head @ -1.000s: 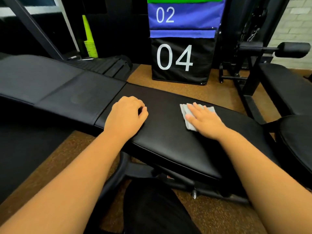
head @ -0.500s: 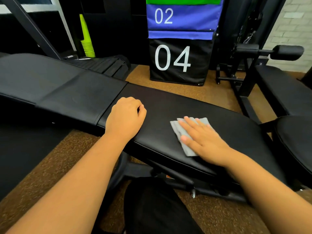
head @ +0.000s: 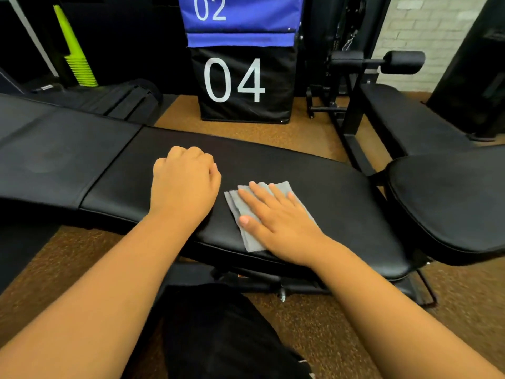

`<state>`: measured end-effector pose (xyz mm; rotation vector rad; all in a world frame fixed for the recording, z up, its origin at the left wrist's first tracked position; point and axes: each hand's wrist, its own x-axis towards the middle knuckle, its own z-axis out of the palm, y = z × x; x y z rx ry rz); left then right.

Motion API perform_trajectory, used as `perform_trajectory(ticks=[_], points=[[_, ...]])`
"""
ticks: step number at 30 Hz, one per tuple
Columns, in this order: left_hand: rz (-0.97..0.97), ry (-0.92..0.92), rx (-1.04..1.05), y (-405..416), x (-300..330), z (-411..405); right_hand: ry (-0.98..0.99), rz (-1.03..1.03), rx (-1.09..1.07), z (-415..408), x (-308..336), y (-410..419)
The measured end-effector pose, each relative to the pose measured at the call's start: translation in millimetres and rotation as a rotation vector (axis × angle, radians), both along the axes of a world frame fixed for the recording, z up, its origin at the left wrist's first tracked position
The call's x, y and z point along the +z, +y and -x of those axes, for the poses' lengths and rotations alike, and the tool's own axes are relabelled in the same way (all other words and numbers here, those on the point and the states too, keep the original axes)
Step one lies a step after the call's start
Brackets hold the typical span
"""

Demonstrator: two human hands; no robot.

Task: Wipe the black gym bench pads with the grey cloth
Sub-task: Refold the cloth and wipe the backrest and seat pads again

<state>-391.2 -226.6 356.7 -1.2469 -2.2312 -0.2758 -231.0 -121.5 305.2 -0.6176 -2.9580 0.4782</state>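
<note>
a long black padded vinyl gym bench pad serves as the tabletop and runs left to right across the view above a brown speckled rubber floor. a second black bench pad section adjoins it on the left. behind stand a black soft box marked 04, a stack of neon green cones and a white brick wall. the folded grey rectangular cloth lies flat on the pad near its front edge, long axis running front to back, slightly slanted to the right. the right hand presses it with straight, spread fingers. the left hand rests on the pad just beside the cloth, clenched, grasping nothing.
</note>
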Motion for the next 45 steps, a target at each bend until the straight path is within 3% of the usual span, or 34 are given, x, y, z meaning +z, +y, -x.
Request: perform_trajectory(ticks=[5, 8, 14, 21, 25, 28, 39, 45], points=[[0.050, -0.049, -0.102, 29, -14, -26, -0.066, 0.053, -0.320, -55, -21, 76], [0.114, -0.094, -0.178, 46, -27, -42, -0.104, 0.020, -0.411, -62, -27, 80], [0.191, -0.139, -0.258, 84, -39, -71, 0.008, -0.024, -0.191, -98, -26, 24], [0.236, -0.191, -0.344, 128, -43, -103, -0.052, 0.051, -0.465, -148, -45, 98], [0.252, -0.203, -0.364, 139, -55, -113, -0.029, -0.020, -0.366, -149, -43, 66], [0.226, -0.163, -0.376, 140, -65, -112, 0.004, 0.044, -0.307, -162, -41, 49], [0.214, -0.261, -0.374, 141, -64, -113, -0.040, 0.111, -0.347, -105, -46, 158], [0.202, -0.261, -0.376, 139, -66, -112, -0.008, 0.046, -0.345, -148, -45, 109]])
